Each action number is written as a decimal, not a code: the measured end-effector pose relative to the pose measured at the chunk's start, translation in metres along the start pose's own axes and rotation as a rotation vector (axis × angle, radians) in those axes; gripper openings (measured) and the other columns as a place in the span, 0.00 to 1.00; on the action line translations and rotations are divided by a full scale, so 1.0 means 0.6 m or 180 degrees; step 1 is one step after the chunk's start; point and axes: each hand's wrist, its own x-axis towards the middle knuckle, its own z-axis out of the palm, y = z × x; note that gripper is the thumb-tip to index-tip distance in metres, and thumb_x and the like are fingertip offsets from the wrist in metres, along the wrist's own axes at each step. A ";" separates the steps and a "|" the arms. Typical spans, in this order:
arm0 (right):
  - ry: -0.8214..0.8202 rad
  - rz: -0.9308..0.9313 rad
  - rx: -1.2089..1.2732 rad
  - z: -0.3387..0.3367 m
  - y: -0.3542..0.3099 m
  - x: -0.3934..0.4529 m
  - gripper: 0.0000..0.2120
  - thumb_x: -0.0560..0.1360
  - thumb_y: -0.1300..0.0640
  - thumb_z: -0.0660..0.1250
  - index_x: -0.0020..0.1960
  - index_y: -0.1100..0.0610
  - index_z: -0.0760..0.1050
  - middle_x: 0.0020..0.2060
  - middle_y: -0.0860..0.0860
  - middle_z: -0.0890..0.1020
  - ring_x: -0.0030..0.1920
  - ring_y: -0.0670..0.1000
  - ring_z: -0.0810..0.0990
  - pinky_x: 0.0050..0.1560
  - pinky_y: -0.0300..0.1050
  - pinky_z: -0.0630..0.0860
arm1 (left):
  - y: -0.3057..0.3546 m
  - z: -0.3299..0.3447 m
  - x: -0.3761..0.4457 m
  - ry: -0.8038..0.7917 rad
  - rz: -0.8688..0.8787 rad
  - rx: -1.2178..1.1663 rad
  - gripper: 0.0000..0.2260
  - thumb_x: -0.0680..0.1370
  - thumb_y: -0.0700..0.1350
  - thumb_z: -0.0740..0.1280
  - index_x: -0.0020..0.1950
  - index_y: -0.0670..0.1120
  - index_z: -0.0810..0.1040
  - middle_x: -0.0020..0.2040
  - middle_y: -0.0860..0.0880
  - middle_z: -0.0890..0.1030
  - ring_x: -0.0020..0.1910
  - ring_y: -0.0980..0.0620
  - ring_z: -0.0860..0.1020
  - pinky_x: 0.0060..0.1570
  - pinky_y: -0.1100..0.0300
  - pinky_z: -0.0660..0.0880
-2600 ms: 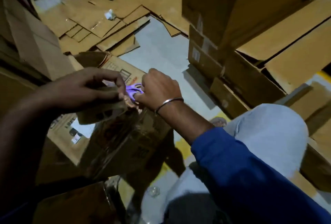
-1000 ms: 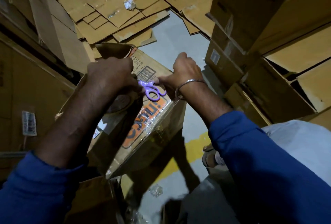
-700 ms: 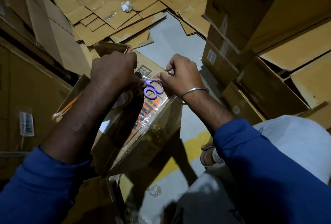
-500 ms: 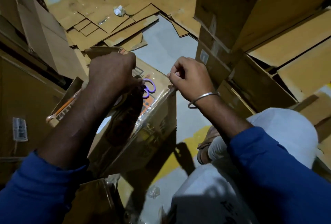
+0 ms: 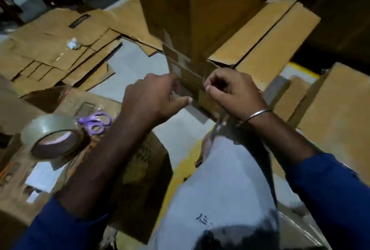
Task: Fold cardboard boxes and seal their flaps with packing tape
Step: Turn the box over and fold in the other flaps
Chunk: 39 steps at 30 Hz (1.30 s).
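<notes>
Both hands met over the floor, in front of a stack of boxes.

The left hand (image 5: 154, 97) and right hand (image 5: 234, 91) had curled fingers pinching a clear strip of tape (image 5: 218, 123), though blur hid the exact grip. The tape roll (image 5: 50, 135) and purple scissors (image 5: 96, 121) lay on the printed box (image 5: 140, 161) at near left. The stacked boxes (image 5: 200, 19) stood just beyond the hands, with flattened cardboard (image 5: 60, 39) at far left.

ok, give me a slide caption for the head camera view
Both hands stretch clear tape between them; tape roll and purple scissors lie on the box.
</notes>
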 end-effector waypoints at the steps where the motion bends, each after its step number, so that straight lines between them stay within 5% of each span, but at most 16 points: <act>1: 0.0073 0.0118 0.0052 -0.028 0.016 -0.014 0.03 0.76 0.57 0.69 0.45 0.53 0.82 0.40 0.47 0.84 0.43 0.47 0.81 0.44 0.47 0.78 | 0.032 0.002 0.009 -0.0005 0.0157 -0.0143 0.19 0.75 0.72 0.66 0.50 0.58 0.75 0.43 0.55 0.81 0.44 0.49 0.80 0.40 0.53 0.77; 11: 0.0081 0.1771 -0.0016 -0.318 0.267 -0.260 0.01 0.79 0.63 0.72 0.49 0.59 0.83 0.36 0.37 0.83 0.39 0.38 0.79 0.40 0.31 0.73 | 0.363 0.096 0.090 -0.0612 0.1455 -0.1393 0.14 0.75 0.63 0.72 0.44 0.54 0.78 0.37 0.56 0.81 0.39 0.55 0.79 0.40 0.54 0.79; 17: 0.0054 0.3260 -0.0089 -0.396 0.442 -0.405 0.03 0.79 0.59 0.71 0.46 0.55 0.82 0.44 0.56 0.85 0.44 0.55 0.81 0.43 0.51 0.79 | 0.546 0.276 0.189 -0.1661 0.1709 -0.1162 0.13 0.75 0.60 0.75 0.43 0.52 0.80 0.40 0.53 0.83 0.42 0.53 0.81 0.44 0.52 0.81; 20: -0.0518 0.3844 -0.0513 -0.417 0.517 -0.421 0.10 0.78 0.49 0.72 0.51 0.56 0.80 0.52 0.57 0.83 0.50 0.57 0.79 0.52 0.52 0.78 | 0.600 0.365 0.236 -0.2067 0.1636 -0.0782 0.12 0.76 0.58 0.76 0.46 0.50 0.82 0.48 0.49 0.84 0.48 0.49 0.82 0.49 0.51 0.80; 25: -0.0182 0.3979 -0.0522 -0.434 0.611 -0.401 0.23 0.77 0.42 0.72 0.53 0.64 0.82 0.50 0.60 0.82 0.54 0.62 0.80 0.52 0.53 0.77 | 0.658 0.478 0.283 -0.2395 0.1276 -0.0465 0.24 0.78 0.57 0.74 0.68 0.44 0.77 0.66 0.43 0.79 0.62 0.44 0.77 0.57 0.54 0.75; 27: -0.0190 0.4206 -0.0506 -0.428 0.658 -0.404 0.24 0.77 0.40 0.72 0.44 0.62 0.78 0.47 0.61 0.79 0.50 0.60 0.78 0.47 0.48 0.73 | 0.684 0.514 0.294 -0.2352 0.1052 -0.0614 0.30 0.78 0.58 0.73 0.74 0.43 0.73 0.72 0.42 0.74 0.68 0.41 0.74 0.61 0.54 0.73; 29: 0.0033 0.4514 -0.0272 -0.416 0.698 -0.415 0.22 0.77 0.42 0.72 0.42 0.60 0.71 0.45 0.58 0.75 0.50 0.59 0.76 0.47 0.47 0.70 | 0.697 0.552 0.302 -0.2344 0.0735 -0.0821 0.33 0.78 0.57 0.73 0.76 0.41 0.69 0.75 0.40 0.71 0.71 0.40 0.72 0.64 0.52 0.72; 31: 0.0418 0.4774 -0.0054 -0.401 0.725 -0.429 0.18 0.78 0.46 0.71 0.51 0.61 0.71 0.48 0.56 0.74 0.53 0.60 0.77 0.48 0.46 0.71 | 0.692 0.593 0.305 -0.2424 0.0305 -0.1101 0.36 0.77 0.59 0.74 0.77 0.41 0.67 0.75 0.41 0.71 0.72 0.39 0.72 0.68 0.50 0.72; 35: 0.1044 0.5178 0.0592 -0.362 0.774 -0.443 0.18 0.79 0.47 0.70 0.46 0.63 0.74 0.38 0.55 0.77 0.36 0.54 0.75 0.38 0.45 0.69 | 0.675 0.663 0.305 -0.2649 -0.0388 -0.1857 0.46 0.70 0.66 0.76 0.79 0.43 0.64 0.78 0.43 0.68 0.74 0.40 0.70 0.70 0.45 0.72; 37: 0.1401 0.5275 0.1096 -0.341 0.796 -0.446 0.22 0.77 0.43 0.71 0.52 0.64 0.77 0.44 0.57 0.81 0.42 0.57 0.79 0.46 0.47 0.72 | 0.672 0.687 0.308 -0.2769 -0.0512 -0.1898 0.42 0.77 0.61 0.73 0.81 0.41 0.60 0.81 0.42 0.63 0.77 0.38 0.65 0.70 0.45 0.68; 39: 0.1847 0.5294 0.1542 -0.314 0.816 -0.456 0.33 0.75 0.40 0.72 0.69 0.63 0.72 0.61 0.57 0.79 0.61 0.60 0.79 0.55 0.49 0.72 | 0.670 0.709 0.308 -0.2884 -0.0606 -0.1942 0.42 0.77 0.62 0.72 0.82 0.42 0.60 0.81 0.42 0.62 0.78 0.38 0.64 0.71 0.44 0.67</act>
